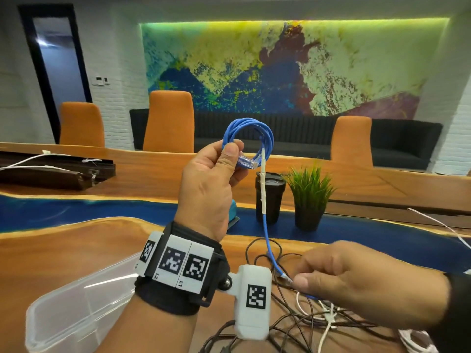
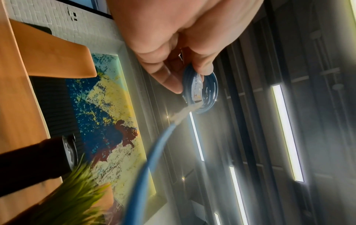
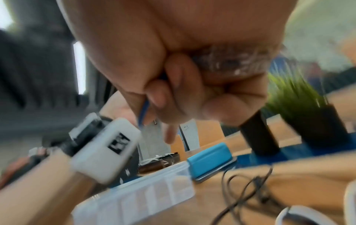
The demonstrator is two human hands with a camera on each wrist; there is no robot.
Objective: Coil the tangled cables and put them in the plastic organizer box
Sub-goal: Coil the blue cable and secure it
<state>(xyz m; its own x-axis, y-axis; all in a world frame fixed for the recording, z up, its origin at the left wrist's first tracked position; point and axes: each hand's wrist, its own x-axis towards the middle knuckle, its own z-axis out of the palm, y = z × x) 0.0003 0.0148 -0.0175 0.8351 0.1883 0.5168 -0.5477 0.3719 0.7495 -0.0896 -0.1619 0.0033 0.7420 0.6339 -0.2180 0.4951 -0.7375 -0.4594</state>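
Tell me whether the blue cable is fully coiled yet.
Not fully. The left hand holds several loops of the blue cable, but a straight tail runs down to the right hand.

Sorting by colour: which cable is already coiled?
The blue cable, looped in the left hand; the black cables and white cables lie tangled.

My head camera looks forward and down across the counter (image 1: 76, 250) toward the potted plant (image 1: 309, 192), with both hands close in front. My left wrist camera sits tight under the left hand (image 2: 173, 38), tilted up past the plant (image 2: 77, 194) to the ceiling. My right wrist camera, blurred, looks low over the counter (image 3: 202, 196). All three views share the plant (image 3: 300, 94).
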